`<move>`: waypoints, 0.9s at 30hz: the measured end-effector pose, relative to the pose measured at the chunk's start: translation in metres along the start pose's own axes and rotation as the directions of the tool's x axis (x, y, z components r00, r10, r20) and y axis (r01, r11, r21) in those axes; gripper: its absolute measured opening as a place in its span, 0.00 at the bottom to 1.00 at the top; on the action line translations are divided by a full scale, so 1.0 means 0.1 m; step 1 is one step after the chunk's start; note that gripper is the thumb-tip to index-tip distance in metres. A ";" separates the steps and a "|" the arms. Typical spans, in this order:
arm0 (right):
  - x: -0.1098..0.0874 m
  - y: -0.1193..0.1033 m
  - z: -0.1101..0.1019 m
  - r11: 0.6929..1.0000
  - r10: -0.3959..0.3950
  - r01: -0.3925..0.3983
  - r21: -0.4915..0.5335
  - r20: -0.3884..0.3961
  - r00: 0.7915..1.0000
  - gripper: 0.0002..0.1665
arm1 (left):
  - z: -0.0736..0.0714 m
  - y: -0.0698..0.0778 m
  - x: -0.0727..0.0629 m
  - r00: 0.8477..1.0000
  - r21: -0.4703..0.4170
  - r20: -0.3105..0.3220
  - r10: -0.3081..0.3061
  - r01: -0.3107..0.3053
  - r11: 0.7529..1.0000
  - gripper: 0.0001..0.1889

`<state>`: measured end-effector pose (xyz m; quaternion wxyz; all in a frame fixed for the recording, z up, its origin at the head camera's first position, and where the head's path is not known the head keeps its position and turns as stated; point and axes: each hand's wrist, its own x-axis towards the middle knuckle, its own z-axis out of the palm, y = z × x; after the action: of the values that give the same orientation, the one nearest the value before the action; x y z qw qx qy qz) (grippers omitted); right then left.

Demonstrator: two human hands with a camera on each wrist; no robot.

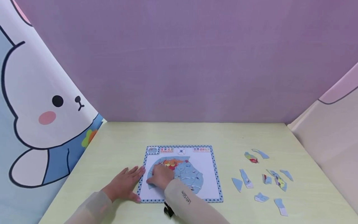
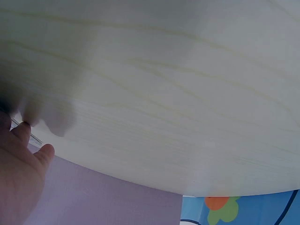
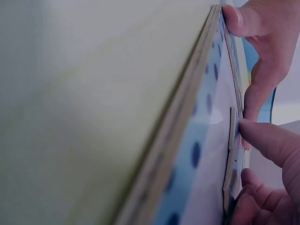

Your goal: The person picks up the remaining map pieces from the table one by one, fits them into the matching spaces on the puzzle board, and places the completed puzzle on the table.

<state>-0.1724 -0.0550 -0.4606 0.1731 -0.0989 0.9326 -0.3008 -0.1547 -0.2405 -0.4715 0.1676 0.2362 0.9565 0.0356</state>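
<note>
A world-map puzzle board (image 1: 209, 168) with a dotted blue border lies on the table. Several joined light-blue map pieces (image 1: 190, 174) cover its middle, with an orange and red patch at their top. My left hand (image 1: 124, 183) rests at the board's left edge, fingers spread and thumb near the lower left corner. On the left part of the joined map, my right hand (image 1: 162, 175) has its fingers curled down over a puzzle piece (image 3: 233, 129). In the right wrist view its thumb (image 3: 265, 138) is at that piece's raised edge; the fingers partly hide the piece.
Several loose puzzle pieces (image 1: 246, 179) lie spread on the table (image 1: 126, 133) right of the board. A small black object (image 1: 168, 210) is by the right sleeve below the board. A purple wall (image 1: 195, 62) stands behind, with a rabbit-print cloth (image 1: 36, 93) at left.
</note>
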 end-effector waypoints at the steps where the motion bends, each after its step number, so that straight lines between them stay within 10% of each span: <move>1: 0.00 0.01 0.00 1.000 -0.001 0.001 0.010 0.000 1.000 0.14 | 0.00 0.00 0.00 1.000 0.003 -0.003 0.004 -0.004 1.000 0.59; 27: -0.01 0.13 -0.15 0.972 -0.166 0.148 0.184 0.088 0.982 0.10 | -0.01 0.01 0.00 1.000 -0.020 0.015 -0.019 0.019 1.000 0.59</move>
<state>-0.1782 -0.0367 -0.4568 0.2045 -0.1719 0.8814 -0.3896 -0.1542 -0.2394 -0.4703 0.1774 0.2257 0.9570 0.0416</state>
